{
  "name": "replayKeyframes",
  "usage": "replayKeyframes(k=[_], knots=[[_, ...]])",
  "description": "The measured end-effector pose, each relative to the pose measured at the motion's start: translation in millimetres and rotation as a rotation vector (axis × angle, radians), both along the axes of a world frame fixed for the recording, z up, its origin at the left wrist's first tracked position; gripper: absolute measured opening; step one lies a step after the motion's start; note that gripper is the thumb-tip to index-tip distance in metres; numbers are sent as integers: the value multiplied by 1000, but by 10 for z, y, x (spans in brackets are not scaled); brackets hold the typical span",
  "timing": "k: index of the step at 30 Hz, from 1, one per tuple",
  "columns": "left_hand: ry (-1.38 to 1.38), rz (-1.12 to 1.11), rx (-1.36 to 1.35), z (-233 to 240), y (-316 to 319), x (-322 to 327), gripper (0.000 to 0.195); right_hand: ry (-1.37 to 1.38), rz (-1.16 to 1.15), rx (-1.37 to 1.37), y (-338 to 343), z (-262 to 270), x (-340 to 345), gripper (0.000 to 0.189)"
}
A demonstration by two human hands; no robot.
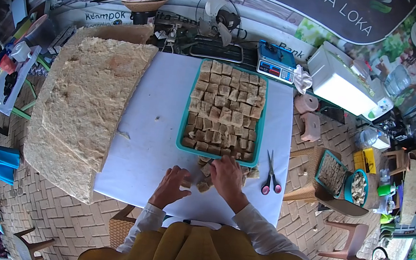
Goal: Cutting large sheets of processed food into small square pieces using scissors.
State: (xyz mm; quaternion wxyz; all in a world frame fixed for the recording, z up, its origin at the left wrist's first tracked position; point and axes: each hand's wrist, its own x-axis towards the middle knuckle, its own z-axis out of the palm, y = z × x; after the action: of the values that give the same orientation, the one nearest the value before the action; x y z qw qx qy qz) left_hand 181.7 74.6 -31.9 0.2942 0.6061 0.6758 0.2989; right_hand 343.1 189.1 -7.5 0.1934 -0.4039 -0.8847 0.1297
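On the white-covered table [156, 93], my left hand [170, 187] curves beside a small tan cube [185, 184], thumb and fingers apart; whether it grips the cube is unclear. My right hand [228, 178] is closed around a dark-handled tool [210, 161], mostly hidden, with a blurred grey area like a blade between the hands. Loose fibrous cubes [203, 187] lie under and around the right hand. Just beyond it is a teal tray [181, 126] filled with rows of similar cubes [223, 90]. Open scissors [271, 174] with dark, red-lined handles rest to the right.
Large fibrous tan slabs [86, 102] are stacked on the left, overhanging the table's edge. A digital scale [276, 65] and a fan [218, 17] stand at the back. A wicker chair [309, 174] on the right bears another teal tray [319, 180] and a round tub [347, 188] of pieces.
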Motion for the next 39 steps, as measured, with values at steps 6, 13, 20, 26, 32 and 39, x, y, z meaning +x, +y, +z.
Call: replayKeyframes(k=[6,13,20,26,32,39], knots=[[36,8,44,-94,17,-5,37,-29,-40,-15,-164,-229,-42,18],[64,-64,40,-99,-7,-58,32,65,83,-154,-187,-131,-2,25],[54,-2,159,-5,-41,-47,28,540,1,-383,686,127,233,22],[60,-42,196,55,-48,-19,34,358,-212,-198,1680,-169,322,16],[102,-22,158,121,-147,23,44,266,-347,-61,1598,-178,101,12],[113,8,190,-59,-71,19,34,470,-231,2,1534,-103,229,8]])
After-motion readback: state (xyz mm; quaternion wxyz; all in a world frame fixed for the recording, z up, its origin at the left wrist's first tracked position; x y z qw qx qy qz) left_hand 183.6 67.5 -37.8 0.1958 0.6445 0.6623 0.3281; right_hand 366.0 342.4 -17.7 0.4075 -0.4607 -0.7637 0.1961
